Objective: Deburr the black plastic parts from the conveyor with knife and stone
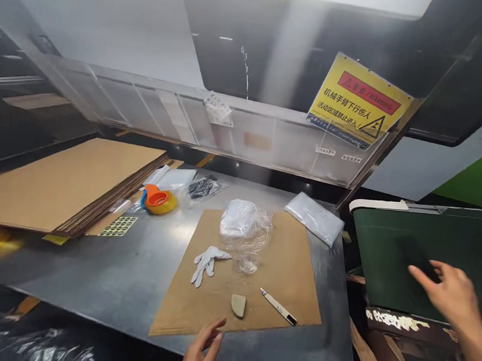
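the left hand (pixel 202 347) is at the near edge of the cardboard sheet (pixel 286 284), its thumb and forefinger slightly apart; a small beige block (pixel 238 305) lies on the cardboard just beyond the fingertips, separate from them; the right hand (pixel 454 291) is at the green belt (pixel 384 249) beside the table (pixel 137 272), thumb and fingers spread, with a dark patch between them; whether that is shadow or something held, i cannot tell; a white pen (pixel 278 307) with a black end lies slantwise to the right of the block; a white glove (pixel 209 261) lies on the cardboard to the left, near a crumpled clear bag (pixel 263 225); a folded plastic packet (pixel 315 219) lies near the table's far right corner; farther left, a yellow tape roll (pixel 169 204) and a sticker sheet (pixel 119 226) are beside the cardboard stack (pixel 73 178).
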### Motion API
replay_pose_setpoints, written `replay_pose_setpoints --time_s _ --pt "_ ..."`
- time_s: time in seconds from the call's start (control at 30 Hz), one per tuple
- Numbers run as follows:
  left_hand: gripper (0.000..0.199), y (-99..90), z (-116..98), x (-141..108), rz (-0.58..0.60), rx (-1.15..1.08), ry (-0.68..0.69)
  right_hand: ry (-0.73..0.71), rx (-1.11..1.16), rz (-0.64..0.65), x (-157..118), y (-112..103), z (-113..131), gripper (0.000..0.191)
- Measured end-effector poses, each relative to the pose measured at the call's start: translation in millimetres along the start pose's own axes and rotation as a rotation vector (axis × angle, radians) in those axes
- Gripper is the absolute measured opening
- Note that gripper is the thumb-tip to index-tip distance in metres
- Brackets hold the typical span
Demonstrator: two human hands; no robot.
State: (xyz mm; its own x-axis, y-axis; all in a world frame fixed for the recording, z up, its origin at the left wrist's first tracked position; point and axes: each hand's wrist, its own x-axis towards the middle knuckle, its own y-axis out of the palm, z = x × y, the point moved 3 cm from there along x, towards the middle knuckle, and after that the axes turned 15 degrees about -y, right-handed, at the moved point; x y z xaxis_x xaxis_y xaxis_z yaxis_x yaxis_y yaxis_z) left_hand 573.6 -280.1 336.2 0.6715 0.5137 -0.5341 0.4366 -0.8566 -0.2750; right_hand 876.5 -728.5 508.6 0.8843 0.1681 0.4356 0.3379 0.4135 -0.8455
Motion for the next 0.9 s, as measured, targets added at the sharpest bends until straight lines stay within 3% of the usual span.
replay_pose_setpoints --time_s 0.07,0.13,0.17,0.23,0.3,0.4,0.5,0.6,0.67,0.73,0.83,0.9 --pt "0.051 20.0 -19.3 -5.4 0.194 -0.093 0.023 -0.129 0.161 0.135 -52.9 42.4 92.6 0.040" --pt "0.068 35.5 -41.0 -15.0 0.393 -0.223 0.111 -0.303 0.383 0.282 -111.4 84.3 185.6 0.040" --pt "0.075 38.5 -50.1 -19.1 0.442 -0.284 0.159 -0.392 0.522 0.370 -138.7 103.6 225.7 0.040" --pt "0.065 34.4 -60.0 -21.5 0.426 -0.366 0.148 -0.511 0.729 0.424 -180.3 135.6 282.0 0.047" --pt "0.049 17.4 -62.7 -17.8 0.302 -0.378 0.119 -0.564 0.809 0.462 -203.2 166.3 308.3 0.052" --pt "0.040 -18.5 -64.8 -11.6 0.136 -0.248 0.191 -0.451 0.733 0.458 -211.8 217.2 314.1 0.035" --pt "0.042 -48.2 -69.8 -13.6 0.095 -0.048 0.329 -0.391 0.648 0.474 -216.1 266.6 320.4 0.033" --pt "0.046 -66.2 -74.0 -20.4 0.117 0.053 0.442 -0.407 0.631 0.516 -222.8 298.2 332.5 0.029" --pt "0.049 -74.4 -74.0 -23.1 0.119 0.071 0.477 -0.427 0.648 0.534 -221.4 301.0 338.1 0.029" --pt "0.051 -80.6 -71.9 -23.3 0.111 0.083 0.483 -0.442 0.675 0.537 -211.4 284.4 342.6 0.032" --pt "0.054 -85.4 -67.8 -21.0 0.124 0.097 0.466 -0.475 0.738 0.517 -183.6 223.8 357.5 0.043" --pt "0.055 -85.6 -66.3 -20.0 0.155 0.096 0.459 -0.623 0.884 0.533 -164.9 171.5 379.2 0.049"
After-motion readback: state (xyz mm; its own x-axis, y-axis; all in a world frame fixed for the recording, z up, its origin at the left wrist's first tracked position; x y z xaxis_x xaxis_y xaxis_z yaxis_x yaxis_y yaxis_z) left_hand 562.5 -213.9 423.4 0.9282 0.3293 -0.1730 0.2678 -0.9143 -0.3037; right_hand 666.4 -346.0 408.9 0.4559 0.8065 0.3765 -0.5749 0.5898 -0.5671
